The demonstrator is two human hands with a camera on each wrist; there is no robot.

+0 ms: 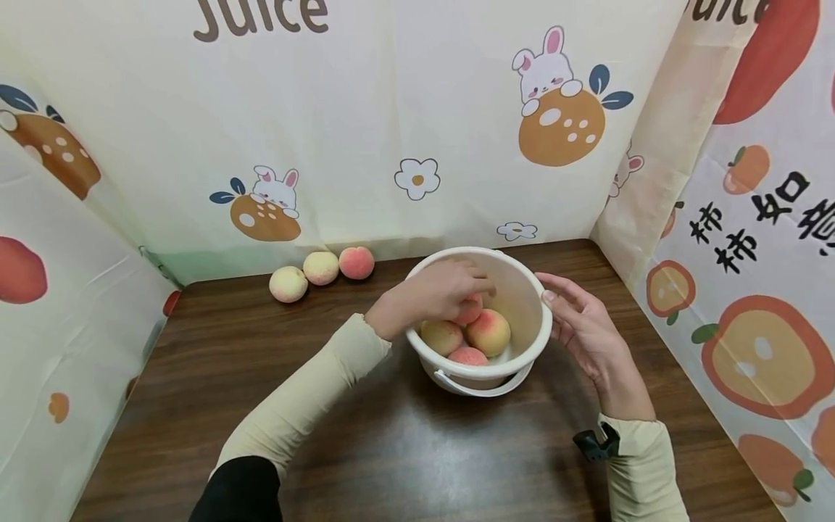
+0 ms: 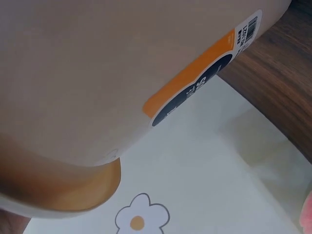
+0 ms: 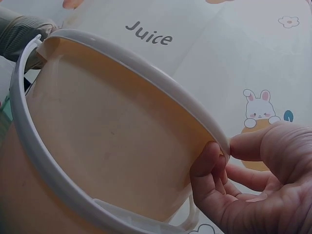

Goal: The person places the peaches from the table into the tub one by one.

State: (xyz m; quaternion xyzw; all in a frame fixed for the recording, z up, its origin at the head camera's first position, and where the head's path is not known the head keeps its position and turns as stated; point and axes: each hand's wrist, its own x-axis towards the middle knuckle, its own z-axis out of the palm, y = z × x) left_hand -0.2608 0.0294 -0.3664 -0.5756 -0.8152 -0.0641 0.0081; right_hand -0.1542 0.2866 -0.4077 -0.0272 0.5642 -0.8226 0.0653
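A white bucket [image 1: 450, 370] with a handle stands upright on the table, several peaches inside it. My left hand [image 1: 450, 286] reaches over the rim into the bucket, its fingers curled over a pink peach [image 1: 470, 310]. Below that lie a yellow-pink peach [image 1: 489, 332], a yellowish peach [image 1: 441, 336] and another pink peach [image 1: 467, 355]. On the opposite side my right hand [image 1: 587, 326] pinches the rim; in the right wrist view thumb and fingers [image 3: 207, 161] close on the rim's edge. The left wrist view mostly shows the bucket's outer wall [image 2: 87, 73] and its label.
Along the back edge of the brown table [image 1: 228, 377] sit two pale peaches [image 1: 288, 284] and a pink peach [image 1: 356, 262] in a row. Printed cloth walls [image 1: 365, 109] rise at the back and both sides. A black strap [image 1: 596, 442] is on the right wrist.
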